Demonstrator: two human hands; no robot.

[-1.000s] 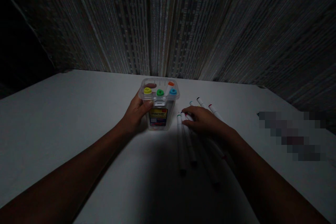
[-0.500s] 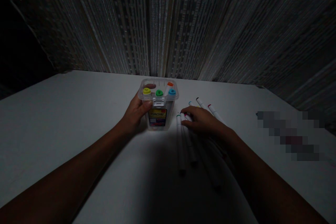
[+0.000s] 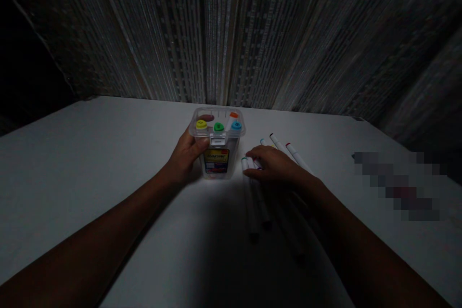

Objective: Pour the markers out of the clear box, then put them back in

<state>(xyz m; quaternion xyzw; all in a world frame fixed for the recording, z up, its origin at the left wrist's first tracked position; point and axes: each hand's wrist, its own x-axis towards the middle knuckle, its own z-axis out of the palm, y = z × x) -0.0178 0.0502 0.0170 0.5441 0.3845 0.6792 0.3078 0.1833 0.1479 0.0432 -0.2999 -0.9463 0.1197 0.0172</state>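
Note:
A clear plastic marker box [image 3: 217, 159] stands on the white table [image 3: 90, 163], with yellow, green, blue and orange marker caps showing at its open top. My left hand [image 3: 186, 154] is wrapped round the box's left side, thumb on the front. My right hand [image 3: 276, 166] lies palm down on several white markers [image 3: 252, 197] spread on the table right of the box. Its fingers are stretched flat over them, fingertips near the marker ends. Two more markers [image 3: 288, 150] stick out beyond that hand.
A dark ribbed wall rises behind the table's far edge. A blurred patch [image 3: 397, 185] covers something at the table's right side. The scene is dim and the near table lies in shadow.
My right hand has slid slightly away from me over the markers, and the markers under it have shifted a little. The left hand and the box have stayed in place.

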